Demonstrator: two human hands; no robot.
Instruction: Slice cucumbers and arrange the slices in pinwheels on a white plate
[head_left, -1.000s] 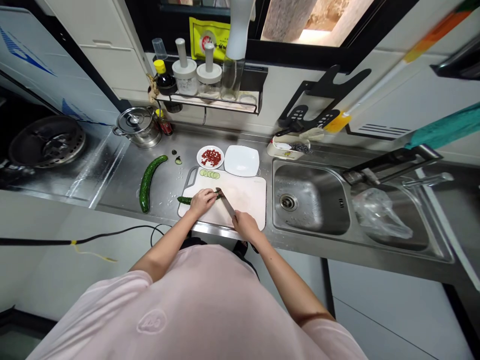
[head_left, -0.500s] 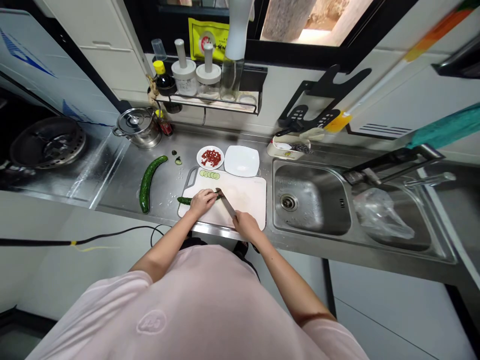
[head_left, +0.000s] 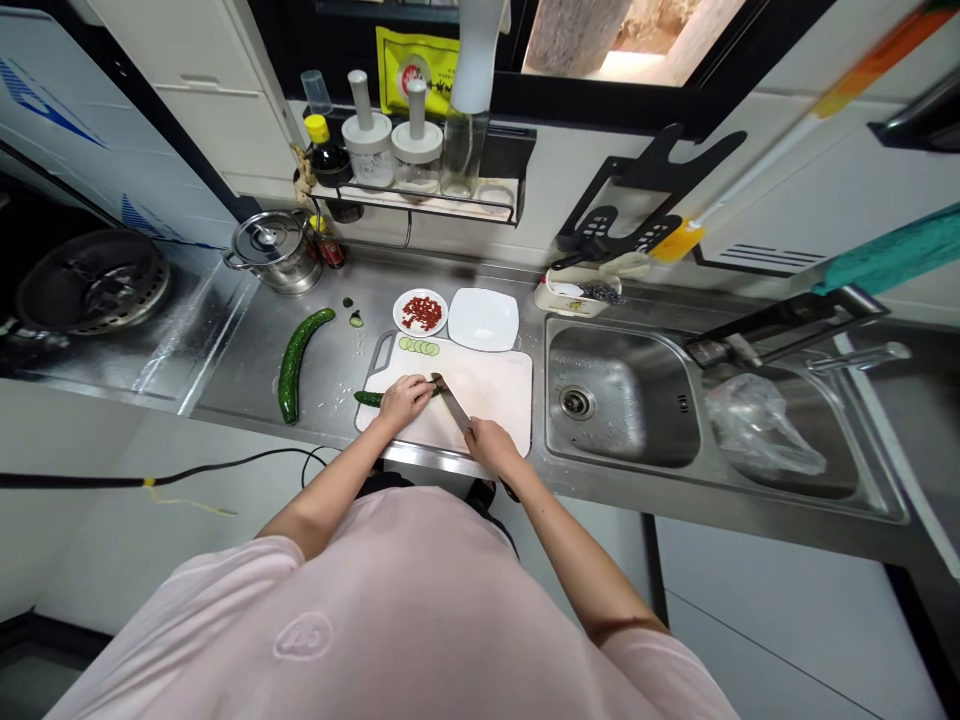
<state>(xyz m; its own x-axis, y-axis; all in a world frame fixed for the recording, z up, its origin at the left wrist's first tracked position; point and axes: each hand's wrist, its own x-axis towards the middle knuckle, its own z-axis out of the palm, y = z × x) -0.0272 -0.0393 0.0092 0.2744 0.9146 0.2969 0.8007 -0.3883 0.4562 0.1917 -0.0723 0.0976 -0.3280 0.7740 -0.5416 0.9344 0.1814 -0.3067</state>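
Note:
A green cucumber lies across the white cutting board, held down by my left hand, whose fingers wrap over it. My right hand grips the handle of a knife; its blade slants up and left, with the tip end at the cucumber's right end. Several thin pale slices overlap in a row near the board's back edge. To the left, a whole curved cucumber rests on the steel counter, and small cut ends lie behind the board.
Behind the board stand a plate of chopped red pieces and a white square plate. A lidded pot is at the back left. The sink lies right of the board, with a plastic bag beyond it.

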